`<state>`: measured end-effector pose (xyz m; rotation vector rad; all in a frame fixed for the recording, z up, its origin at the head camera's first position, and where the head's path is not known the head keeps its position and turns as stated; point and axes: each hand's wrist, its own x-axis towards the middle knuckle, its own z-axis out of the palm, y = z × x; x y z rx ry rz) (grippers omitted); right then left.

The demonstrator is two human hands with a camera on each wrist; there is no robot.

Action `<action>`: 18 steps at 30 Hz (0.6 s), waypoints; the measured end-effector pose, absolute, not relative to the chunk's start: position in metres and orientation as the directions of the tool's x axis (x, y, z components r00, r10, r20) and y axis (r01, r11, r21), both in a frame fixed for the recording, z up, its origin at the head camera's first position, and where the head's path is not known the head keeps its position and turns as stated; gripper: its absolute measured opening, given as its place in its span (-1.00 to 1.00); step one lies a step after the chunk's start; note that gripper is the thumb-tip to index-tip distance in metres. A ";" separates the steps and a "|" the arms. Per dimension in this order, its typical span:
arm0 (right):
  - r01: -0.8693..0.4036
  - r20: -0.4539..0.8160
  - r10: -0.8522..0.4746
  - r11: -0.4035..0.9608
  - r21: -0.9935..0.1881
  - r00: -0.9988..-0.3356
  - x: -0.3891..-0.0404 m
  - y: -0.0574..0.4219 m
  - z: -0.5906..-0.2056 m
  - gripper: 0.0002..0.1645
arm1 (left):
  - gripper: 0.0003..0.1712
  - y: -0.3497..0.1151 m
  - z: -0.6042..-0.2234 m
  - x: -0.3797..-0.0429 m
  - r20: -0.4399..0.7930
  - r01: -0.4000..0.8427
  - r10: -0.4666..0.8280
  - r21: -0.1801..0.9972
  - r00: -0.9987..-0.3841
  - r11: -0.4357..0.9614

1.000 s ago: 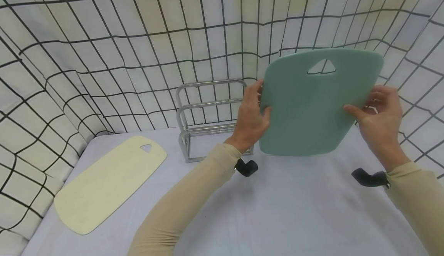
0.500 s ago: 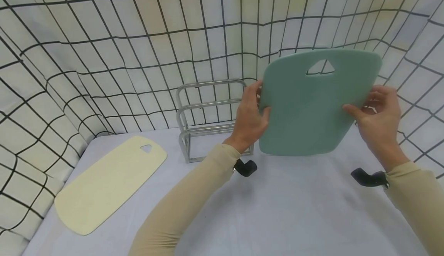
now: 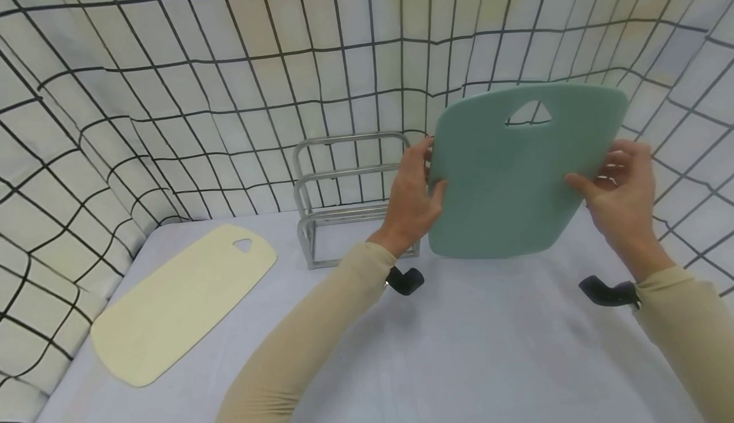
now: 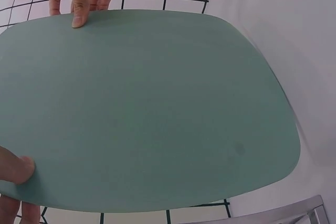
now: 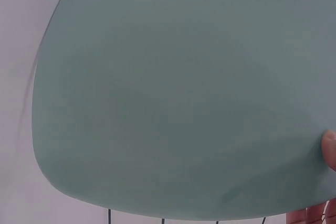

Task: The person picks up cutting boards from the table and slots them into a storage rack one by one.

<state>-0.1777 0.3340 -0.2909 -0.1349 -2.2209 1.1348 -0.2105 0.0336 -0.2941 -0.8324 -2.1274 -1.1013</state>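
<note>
A green cutting board with a rounded triangular handle hole near its top stands nearly upright between both hands. My left hand pinches its left edge, thumb on the near face and fingers behind. At the opposite edge my right hand grips it the same way, its thumb flat on the near face. Both thumbs show on the board in the left wrist view. Just left of the board is a silver metal rack, partly hidden behind my left hand and forearm.
A cream cutting board lies flat and slanted on the white-covered table at the left. Cloth walls with a black grid enclose the table at the back and on both sides.
The green cutting board and both hands stay almost still, with only a very slight shift left. The rack and cream board have not moved.
</note>
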 end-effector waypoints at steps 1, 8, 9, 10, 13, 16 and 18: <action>-0.183 0.488 0.359 0.626 -0.758 -0.796 -0.178 0.334 -0.291 -0.21 | -0.30 0.033 -0.294 -0.211 0.738 0.750 0.256 0.473 -0.624 0.463; -0.148 0.464 0.364 0.637 -0.757 -0.808 -0.181 0.335 -0.291 -0.22 | -0.31 0.031 -0.295 -0.210 0.743 0.759 0.265 0.465 -0.615 0.456; -0.148 0.463 0.364 0.635 -0.758 -0.808 -0.181 0.335 -0.291 -0.22 | -0.31 0.031 -0.295 -0.210 0.743 0.760 0.267 0.464 -0.613 0.455; -0.148 0.462 0.365 0.633 -0.760 -0.808 -0.181 0.335 -0.291 -0.22 | -0.31 0.031 -0.294 -0.210 0.744 0.761 0.268 0.462 -0.612 0.455; -0.155 0.467 0.366 0.630 -0.761 -0.805 -0.181 0.334 -0.292 -0.22 | -0.32 0.030 -0.294 -0.211 0.750 0.765 0.269 0.453 -0.604 0.457; -0.160 0.471 0.367 0.628 -0.762 -0.802 -0.180 0.334 -0.291 -0.24 | -0.32 0.030 -0.294 -0.211 0.756 0.766 0.264 0.445 -0.599 0.464; -0.161 0.468 0.369 0.623 -0.766 -0.803 -0.179 0.334 -0.290 -0.25 | -0.32 0.029 -0.294 -0.211 0.755 0.763 0.261 0.445 -0.601 0.469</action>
